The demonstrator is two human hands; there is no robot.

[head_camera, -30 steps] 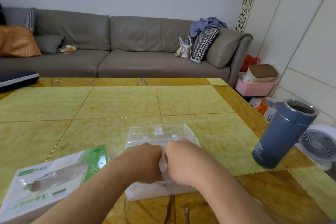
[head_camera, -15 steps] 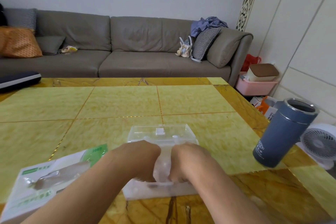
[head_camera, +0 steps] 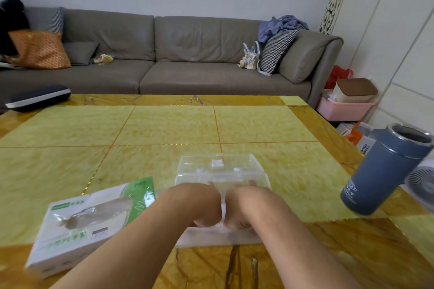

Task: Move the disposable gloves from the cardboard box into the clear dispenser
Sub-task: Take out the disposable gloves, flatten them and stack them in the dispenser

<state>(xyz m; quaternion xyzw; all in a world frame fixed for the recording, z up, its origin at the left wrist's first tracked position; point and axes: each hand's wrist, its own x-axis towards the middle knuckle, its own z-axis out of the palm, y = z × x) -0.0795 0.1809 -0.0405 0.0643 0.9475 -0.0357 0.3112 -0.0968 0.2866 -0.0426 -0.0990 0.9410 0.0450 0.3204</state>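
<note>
Left hand [head_camera: 199, 204] and right hand [head_camera: 249, 204] pressing gloves [head_camera: 223, 216] into clear dispenser [head_camera: 220, 171], grips hidden

Your dispenser [head_camera: 220, 171] sits on the table [head_camera: 164, 124] straight ahead near you, with both hands inside it: left hand [head_camera: 202, 204], right hand [head_camera: 244, 204]. The glove box [head_camera: 87, 223] lies to its left, the flask [head_camera: 385, 171] stands well apart on the right, and the sofa [head_camera: 178, 54] runs behind the table's far edge.

Both hands have sunk deeper into the clear dispenser [head_camera: 220, 197]: the left hand [head_camera: 202, 204] and right hand [head_camera: 246, 206] now press the gloves [head_camera: 223, 214] lower.
</note>
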